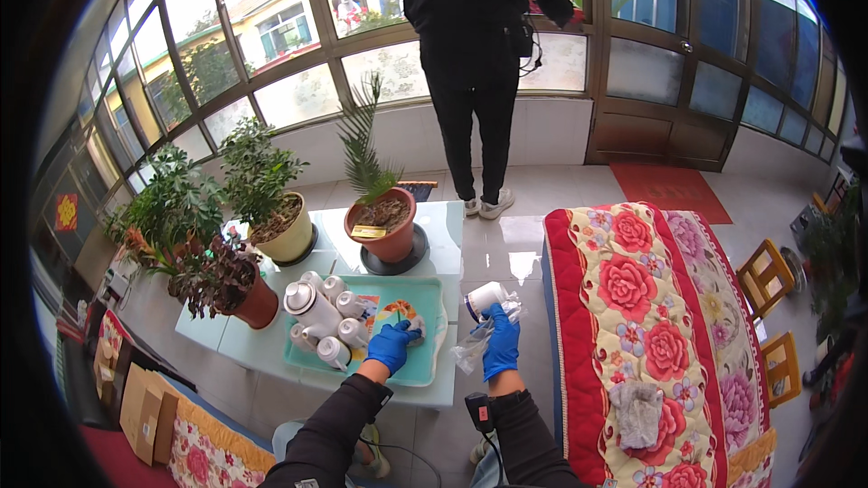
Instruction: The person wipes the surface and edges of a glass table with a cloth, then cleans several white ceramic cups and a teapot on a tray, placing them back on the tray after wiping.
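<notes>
My left hand (391,350), in a blue glove, is over the green tray (427,373), its fingers on what looks like a bunched grey cloth (418,332). A printed orange and yellow picture shows on the tray's floor beside those fingers. To their left stand a white lidded teapot (313,305) and several white cups (352,332). My right hand (500,342), gloved too, grips a white cylindrical container (484,298) with a dark blue rim, tilted on its side past the tray's right edge. Crumpled clear plastic (471,351) hangs from the same hand.
The tray lies on a pale glass-topped table (332,217) with potted plants (390,224). A flowered quilt (627,285) covers a surface on the right, bearing a grey cloth (636,413). A person (475,47) in black stands by the windows. Cardboard boxes (146,413) are at lower left.
</notes>
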Motion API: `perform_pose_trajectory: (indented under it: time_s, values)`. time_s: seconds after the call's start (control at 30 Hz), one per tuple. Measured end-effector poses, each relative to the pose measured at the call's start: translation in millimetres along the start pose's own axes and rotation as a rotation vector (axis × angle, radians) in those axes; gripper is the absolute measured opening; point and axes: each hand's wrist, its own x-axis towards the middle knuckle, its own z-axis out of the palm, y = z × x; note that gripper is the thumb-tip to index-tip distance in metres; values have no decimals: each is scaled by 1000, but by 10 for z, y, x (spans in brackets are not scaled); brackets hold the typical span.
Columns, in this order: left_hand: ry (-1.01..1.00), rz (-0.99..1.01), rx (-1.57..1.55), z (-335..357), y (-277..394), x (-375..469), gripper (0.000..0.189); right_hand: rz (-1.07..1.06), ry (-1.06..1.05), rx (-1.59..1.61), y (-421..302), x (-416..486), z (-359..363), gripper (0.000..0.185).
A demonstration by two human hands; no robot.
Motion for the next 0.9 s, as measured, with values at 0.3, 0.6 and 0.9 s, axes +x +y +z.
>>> perform_pose_trajectory:
  time_s: [0.3, 0.6, 0.9]
  values:
    - [-37, 190, -39, -76, -120, -711, 41, 34, -22, -10, 16, -13, -11, 19]
    - [16, -144, 99, -65, -173, -940, 54, 43, -1, -19, -51, -62, 36, 19]
    - [150, 93, 33, 280, 12, -333, 57, 67, 19, -124, -68, -29, -13, 32]
